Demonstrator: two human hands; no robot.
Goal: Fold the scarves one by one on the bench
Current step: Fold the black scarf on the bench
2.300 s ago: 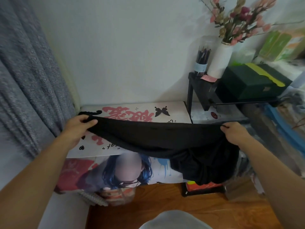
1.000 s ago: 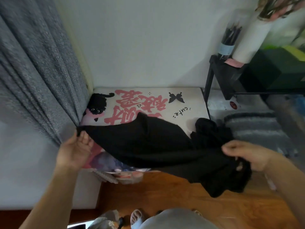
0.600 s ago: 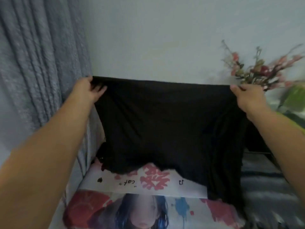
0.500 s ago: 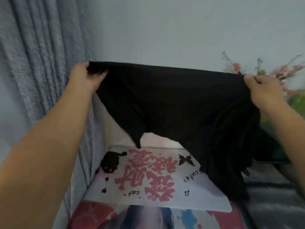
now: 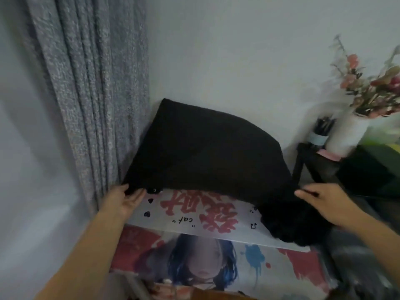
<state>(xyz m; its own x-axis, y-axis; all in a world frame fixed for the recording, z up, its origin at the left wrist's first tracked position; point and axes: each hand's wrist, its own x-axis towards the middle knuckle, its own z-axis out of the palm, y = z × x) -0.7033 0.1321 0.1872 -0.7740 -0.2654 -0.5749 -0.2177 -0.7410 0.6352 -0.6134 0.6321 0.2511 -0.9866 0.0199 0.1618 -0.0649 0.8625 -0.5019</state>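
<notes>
Both hands, left hand (image 5: 124,200) and right hand (image 5: 322,202), are pinching the black scarf's (image 5: 205,152) near edge; spreading it flat across the table (image 5: 194,215) should come before folding.

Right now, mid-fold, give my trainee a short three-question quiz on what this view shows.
1. True or false: the black scarf lies flat and fully folded on the bench.
2. Which hand holds the scarf's corner beside the grey curtain? A) left hand B) right hand
3. Fill in: the scarf's bunched end lies at the bench's ____ side.

Key:
1. False; it billows up against the wall, its near edge held by both hands.
2. A.
3. Right.
</notes>
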